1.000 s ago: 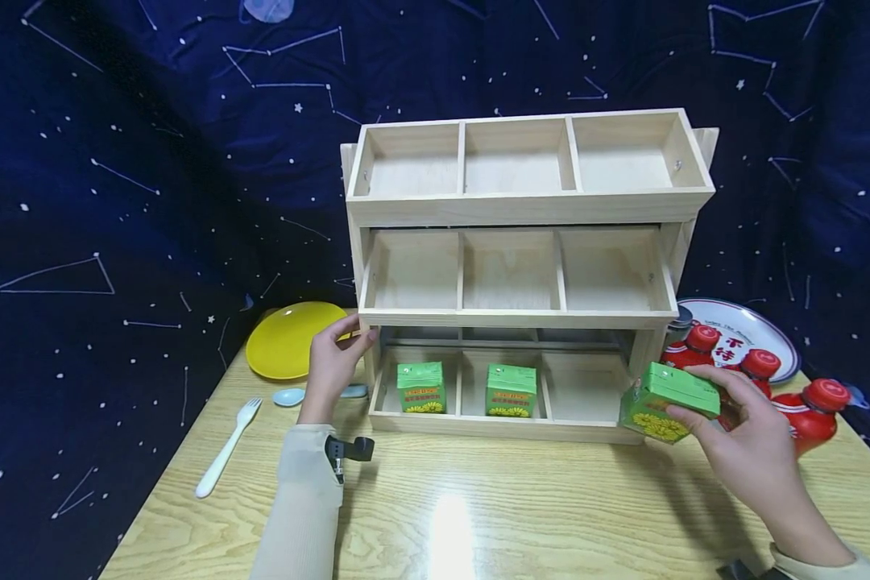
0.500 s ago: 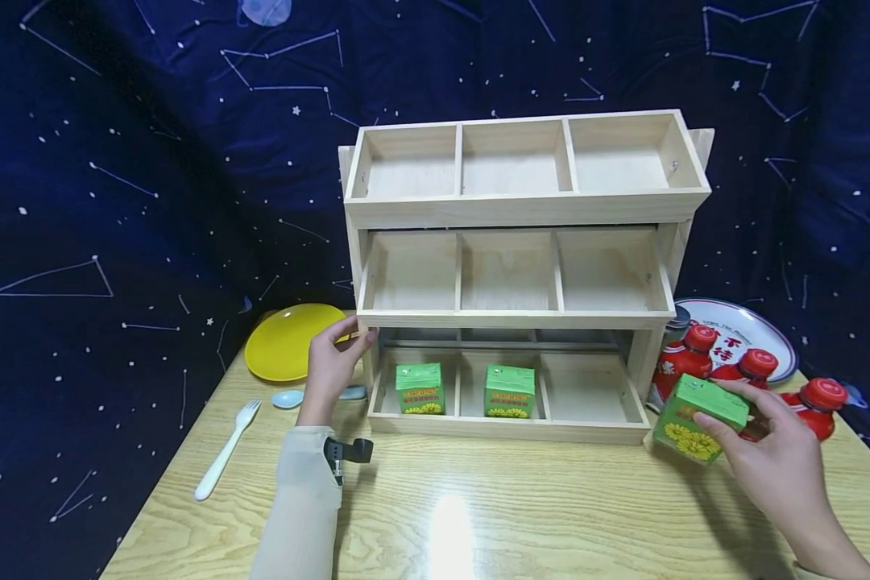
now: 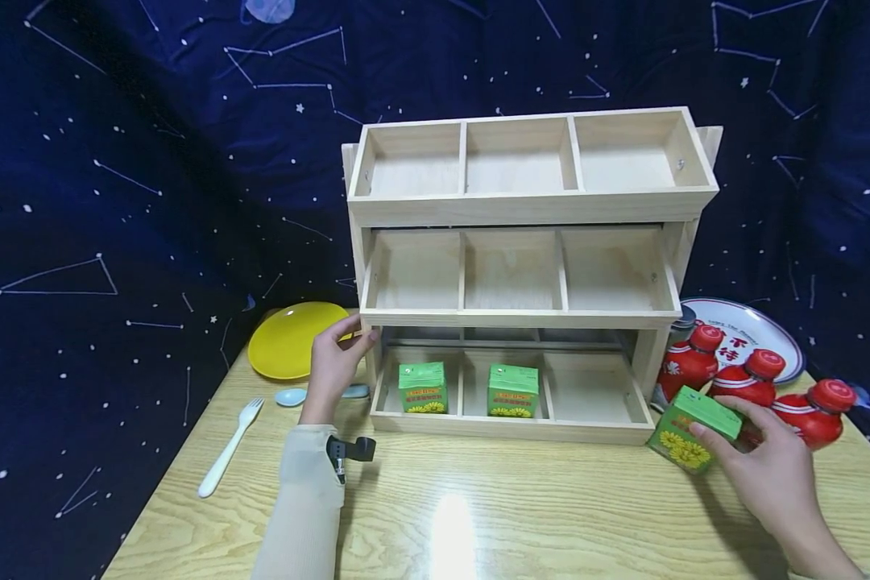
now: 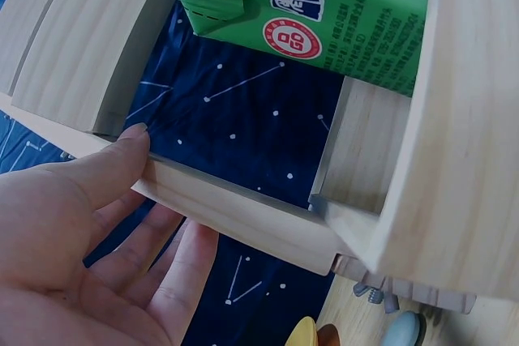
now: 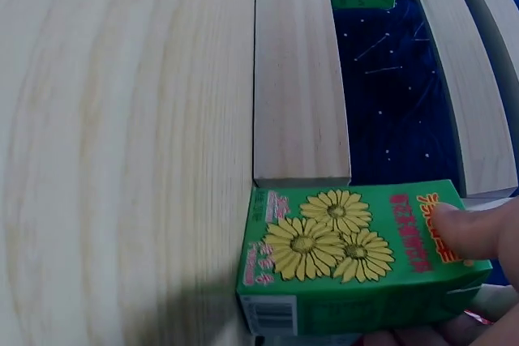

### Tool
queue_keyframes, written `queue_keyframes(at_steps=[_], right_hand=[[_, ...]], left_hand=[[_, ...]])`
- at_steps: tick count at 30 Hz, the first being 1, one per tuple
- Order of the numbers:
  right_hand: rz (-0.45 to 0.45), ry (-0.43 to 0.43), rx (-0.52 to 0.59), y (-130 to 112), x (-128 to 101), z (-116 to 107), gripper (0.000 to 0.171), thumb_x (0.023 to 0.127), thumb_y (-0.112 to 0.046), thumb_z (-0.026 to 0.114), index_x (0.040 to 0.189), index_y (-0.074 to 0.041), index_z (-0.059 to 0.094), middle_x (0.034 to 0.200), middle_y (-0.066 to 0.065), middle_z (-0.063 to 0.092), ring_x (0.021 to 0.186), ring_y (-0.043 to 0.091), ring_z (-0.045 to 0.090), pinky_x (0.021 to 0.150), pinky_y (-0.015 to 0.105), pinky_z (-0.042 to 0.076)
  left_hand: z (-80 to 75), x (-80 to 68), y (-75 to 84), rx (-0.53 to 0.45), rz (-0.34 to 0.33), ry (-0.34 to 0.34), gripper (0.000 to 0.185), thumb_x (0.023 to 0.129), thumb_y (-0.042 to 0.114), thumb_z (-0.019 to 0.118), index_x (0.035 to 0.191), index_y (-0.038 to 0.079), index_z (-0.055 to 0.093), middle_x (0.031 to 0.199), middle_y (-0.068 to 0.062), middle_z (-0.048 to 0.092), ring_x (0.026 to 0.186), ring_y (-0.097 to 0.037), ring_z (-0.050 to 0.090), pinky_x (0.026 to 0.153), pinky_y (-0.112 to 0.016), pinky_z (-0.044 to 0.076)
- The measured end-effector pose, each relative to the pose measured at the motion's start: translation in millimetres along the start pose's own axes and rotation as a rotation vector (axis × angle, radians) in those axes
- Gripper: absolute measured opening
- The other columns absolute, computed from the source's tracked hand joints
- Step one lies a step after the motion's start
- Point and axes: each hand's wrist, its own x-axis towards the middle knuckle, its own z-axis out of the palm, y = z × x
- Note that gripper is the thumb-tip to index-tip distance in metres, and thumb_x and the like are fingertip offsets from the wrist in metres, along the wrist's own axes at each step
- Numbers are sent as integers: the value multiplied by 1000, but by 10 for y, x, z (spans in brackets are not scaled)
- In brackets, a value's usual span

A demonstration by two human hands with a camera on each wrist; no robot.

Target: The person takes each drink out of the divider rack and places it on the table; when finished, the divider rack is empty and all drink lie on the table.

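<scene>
A pale wooden three-tier rack [image 3: 532, 212] stands on the table. My left hand [image 3: 337, 362] grips its left side rail, thumb above and fingers beneath in the left wrist view. Two green drink cartons stand in the bottom tier, one in the left compartment [image 3: 422, 388] and one in the middle compartment [image 3: 513, 391]. My right hand [image 3: 772, 475] holds a third green drink carton [image 3: 696, 427], printed with yellow flowers, by its right end. This carton is tilted beside the rack's bottom right corner. In the right wrist view, its flowered face [image 5: 340, 241] adjoins the end of the rack's front board.
Several red bottles [image 3: 747, 377] stand behind my right hand, before a white plate [image 3: 783, 342] with red characters. At the left are a yellow plate [image 3: 283, 346], a blue spoon [image 3: 290, 396] and a white fork [image 3: 228, 451]. A dark starry cloth [image 3: 152, 201] hangs behind.
My right hand has carried the carton rightward and down, from over the bottom tier's right corner to just beside it. The left hand keeps its grip on the rack.
</scene>
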Motion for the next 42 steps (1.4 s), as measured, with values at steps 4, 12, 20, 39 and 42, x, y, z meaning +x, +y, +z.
queue_keyframes(at_steps=[4,12,20,39,42], right_hand=[[-16,-13,-30,11,2,-6,57,83,-24,82,129,1,59,116,28,61,81,-25,39,61,-2,41],[-62,34,-85,-62,-21,-45,60,79,-26,86,130,-4,62,125,18,57,94,-15,34,66,1,34],[-113,57,-39,-267,-38,-79,56,77,-20,87,128,-9,65,124,7,55,95,-3,43,66,-2,37],[-386,-56,128,-847,-44,464,53,73,-6,88,122,-12,68,123,4,63,114,-3,47,93,4,30],[-422,-93,154,-924,-10,566,54,74,-5,87,124,-11,66,124,3,62,115,3,50,94,5,31]], left_hand=[[-2,3,10,1,1,5,44,90,24,75,132,14,64,123,-8,64,106,-27,66,91,-38,56],[-10,11,2,-7,3,2,45,89,25,75,132,14,64,122,-8,64,106,-28,66,91,-39,56],[-13,10,-6,-8,2,2,45,89,26,75,132,14,64,122,-8,64,106,-28,66,91,-38,56],[5,-8,4,-12,-7,0,46,88,25,76,132,13,64,123,-11,64,107,-29,66,92,-39,55],[2,-3,8,-14,-13,-2,46,89,25,76,132,13,64,124,-11,63,108,-29,66,92,-39,55]])
